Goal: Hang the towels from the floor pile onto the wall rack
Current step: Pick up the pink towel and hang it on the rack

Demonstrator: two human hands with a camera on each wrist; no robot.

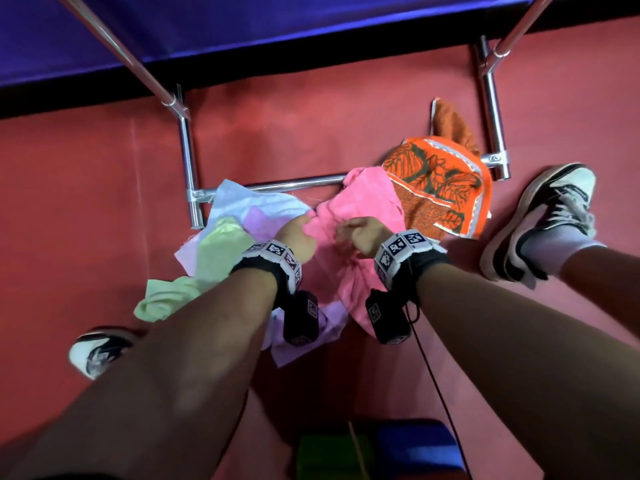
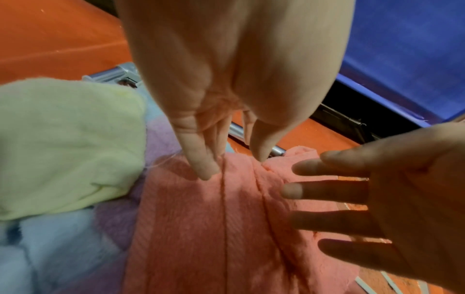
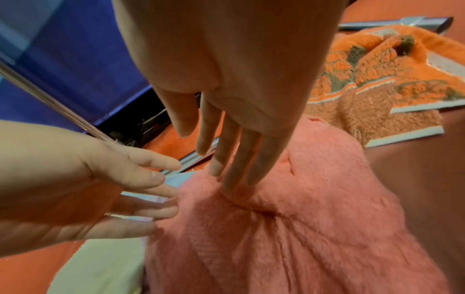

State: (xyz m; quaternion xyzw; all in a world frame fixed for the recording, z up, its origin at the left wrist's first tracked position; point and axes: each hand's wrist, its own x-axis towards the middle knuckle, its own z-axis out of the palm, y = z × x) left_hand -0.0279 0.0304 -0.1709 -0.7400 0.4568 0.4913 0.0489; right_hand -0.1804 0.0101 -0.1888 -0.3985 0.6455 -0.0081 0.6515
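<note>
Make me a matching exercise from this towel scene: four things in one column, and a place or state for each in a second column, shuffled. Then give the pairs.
Things
1. pink towel
2. orange patterned towel
3. light green towel
4. right hand

Places or states
A. nearest the right shoe
B. fingers straight, touching the pink towel
C. under the left forearm
D. between both hands

Pairs: 1-D, 2-A, 3-C, 4-B

fluffy pink towel (image 1: 349,216), looped terry orange towel (image 1: 436,181), shiny chrome rack bar (image 1: 294,183), matt red floor (image 1: 86,188)
</note>
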